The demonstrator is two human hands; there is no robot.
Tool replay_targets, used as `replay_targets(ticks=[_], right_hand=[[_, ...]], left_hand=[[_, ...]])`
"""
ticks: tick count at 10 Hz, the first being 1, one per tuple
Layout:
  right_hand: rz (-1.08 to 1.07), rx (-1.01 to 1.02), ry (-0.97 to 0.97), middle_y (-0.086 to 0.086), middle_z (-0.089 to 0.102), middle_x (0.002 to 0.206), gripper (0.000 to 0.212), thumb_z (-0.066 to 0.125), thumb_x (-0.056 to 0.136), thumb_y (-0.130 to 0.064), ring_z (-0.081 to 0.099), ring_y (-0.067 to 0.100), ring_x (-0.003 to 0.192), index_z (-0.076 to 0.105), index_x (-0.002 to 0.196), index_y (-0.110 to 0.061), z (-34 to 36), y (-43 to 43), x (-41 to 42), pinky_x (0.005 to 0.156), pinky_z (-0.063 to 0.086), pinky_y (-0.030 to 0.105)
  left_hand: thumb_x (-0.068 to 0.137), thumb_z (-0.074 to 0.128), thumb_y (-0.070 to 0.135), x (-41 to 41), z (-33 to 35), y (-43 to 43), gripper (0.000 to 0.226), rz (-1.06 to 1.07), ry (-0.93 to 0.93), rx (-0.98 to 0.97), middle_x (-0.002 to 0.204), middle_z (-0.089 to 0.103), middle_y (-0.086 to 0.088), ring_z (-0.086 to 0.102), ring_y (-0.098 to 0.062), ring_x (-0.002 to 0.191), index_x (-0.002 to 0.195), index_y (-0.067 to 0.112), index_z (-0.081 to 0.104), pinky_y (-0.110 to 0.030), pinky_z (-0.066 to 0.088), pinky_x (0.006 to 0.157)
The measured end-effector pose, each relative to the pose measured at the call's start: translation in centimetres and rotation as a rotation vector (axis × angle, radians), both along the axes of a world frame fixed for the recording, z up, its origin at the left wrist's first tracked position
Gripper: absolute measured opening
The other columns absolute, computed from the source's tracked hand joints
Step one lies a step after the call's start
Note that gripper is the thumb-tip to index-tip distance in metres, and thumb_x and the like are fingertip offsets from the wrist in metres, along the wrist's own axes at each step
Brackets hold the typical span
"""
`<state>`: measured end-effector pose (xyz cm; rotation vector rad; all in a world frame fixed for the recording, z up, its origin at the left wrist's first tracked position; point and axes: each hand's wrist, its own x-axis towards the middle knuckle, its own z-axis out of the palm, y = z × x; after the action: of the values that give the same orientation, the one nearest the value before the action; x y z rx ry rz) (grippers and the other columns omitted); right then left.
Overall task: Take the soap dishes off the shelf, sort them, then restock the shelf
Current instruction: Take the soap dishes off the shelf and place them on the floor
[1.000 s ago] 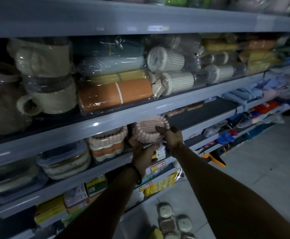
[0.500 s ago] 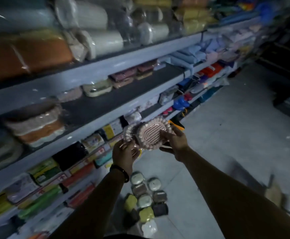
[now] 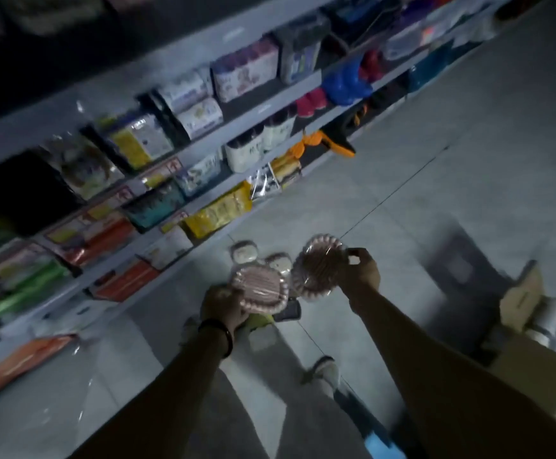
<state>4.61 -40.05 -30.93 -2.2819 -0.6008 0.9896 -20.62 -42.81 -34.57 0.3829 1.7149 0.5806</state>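
Note:
Two pink scalloped soap dishes in clear wrap are held low over the floor. My left hand [image 3: 225,304] grips the left pink dish [image 3: 259,289] from below. My right hand [image 3: 359,271] pinches the rim of the right pink dish [image 3: 318,266], which is tilted toward me. The two dishes sit side by side, almost touching. Behind them, several pale soap dishes [image 3: 244,253] lie on the floor, partly hidden by the held ones. The shelf unit [image 3: 203,142] runs along the left.
The lower shelves hold packaged goods, with a yellow pack [image 3: 218,212] nearest the floor dishes. An open cardboard box [image 3: 541,342] of pale items stands at right. My feet [image 3: 326,369] are below. Grey tiled floor [image 3: 435,193] stretches to the right.
The view swung down from the shelf to the floor. The stacked pink dishes came off the shelf, dropped low, and are now split, one in each hand.

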Motion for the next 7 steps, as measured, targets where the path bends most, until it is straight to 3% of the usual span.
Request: replay_targets(ticks=[1, 2, 3, 4, 5, 6, 7], right_hand=[[0.039, -0.028, -0.011, 0.004, 0.072, 0.090, 0.006, 0.067, 0.098, -0.026, 0.069, 0.028, 0.090, 0.071, 0.102, -0.029, -6.9, -0.6, 3.8, 0.072, 0.048, 0.028], [0.090, -0.109, -0.045, 0.006, 0.069, 0.097, 0.016, 0.064, 0.099, -0.019, 0.062, 0.022, 0.093, 0.075, 0.109, -0.027, -15.3, -0.9, 7.5, 0.082, 0.048, 0.027], [0.158, -0.190, -0.112, 0.010, 0.077, 0.116, 0.028, 0.062, 0.100, -0.023, 0.066, 0.026, 0.097, 0.076, 0.124, -0.027, -24.9, -1.6, 10.9, 0.083, 0.049, 0.027], [0.235, -0.251, -0.148, 0.008, 0.077, 0.122, 0.030, 0.063, 0.102, -0.034, 0.070, 0.031, 0.113, 0.075, 0.128, -0.026, -34.4, -2.0, 13.0, 0.097, 0.056, 0.035], [0.263, -0.276, -0.113, 0.005, 0.075, 0.130, 0.031, 0.065, 0.102, -0.033, 0.068, 0.027, 0.121, 0.075, 0.129, -0.023, -43.0, -2.4, 14.1, 0.107, 0.054, 0.040], [0.287, -0.319, -0.110, 0.003, 0.071, 0.138, 0.032, 0.065, 0.101, -0.028, 0.065, 0.025, 0.127, 0.073, 0.132, -0.023, -50.7, -2.4, 14.7, 0.110, 0.052, 0.036], [0.341, -0.336, -0.138, 0.005, 0.067, 0.144, 0.034, 0.063, 0.103, -0.027, 0.063, 0.026, 0.131, 0.070, 0.136, -0.023, -56.5, -2.0, 15.0, 0.111, 0.052, 0.037]], left_hand=[[0.100, 0.065, 0.025, 4.0, -9.0, -4.6, 0.020, -0.058, 0.051, -0.140, 0.114, 0.069, -0.022, 0.065, -0.031, 0.093, 0.114, 0.012, 0.071, -0.053, 0.060, 0.091], [0.079, 0.074, 0.045, 7.5, -21.4, -9.2, 0.039, 0.013, 0.027, -0.326, 0.086, 0.064, -0.026, 0.060, -0.028, 0.063, 0.108, 0.019, 0.068, -0.045, 0.056, 0.066], [0.081, 0.070, 0.038, 9.4, -35.3, -13.8, 0.030, -0.031, 0.081, -0.410, 0.109, 0.075, -0.016, 0.074, -0.036, 0.091, 0.107, 0.024, 0.068, -0.054, 0.063, 0.085], [0.063, 0.057, 0.074, 11.0, -49.9, -18.1, 0.064, -0.052, 0.237, -0.454, 0.102, 0.078, -0.014, 0.076, -0.042, 0.097, 0.104, 0.027, 0.068, -0.062, 0.062, 0.083], [0.078, 0.049, 0.070, 13.3, -58.5, -18.3, 0.065, -0.192, 0.286, -0.476, 0.115, 0.076, -0.014, 0.074, -0.039, 0.105, 0.117, 0.022, 0.071, -0.055, 0.061, 0.091], [0.097, 0.041, 0.055, 16.4, -56.0, -14.1, 0.058, -0.287, 0.366, -0.500, 0.132, 0.070, -0.014, 0.067, -0.033, 0.122, 0.130, 0.016, 0.069, -0.043, 0.054, 0.103], [0.110, 0.036, 0.034, 18.0, -58.1, -12.3, 0.050, -0.342, 0.384, -0.443, 0.154, 0.053, -0.013, 0.048, -0.030, 0.144, 0.158, 0.019, 0.043, -0.038, 0.041, 0.114]])
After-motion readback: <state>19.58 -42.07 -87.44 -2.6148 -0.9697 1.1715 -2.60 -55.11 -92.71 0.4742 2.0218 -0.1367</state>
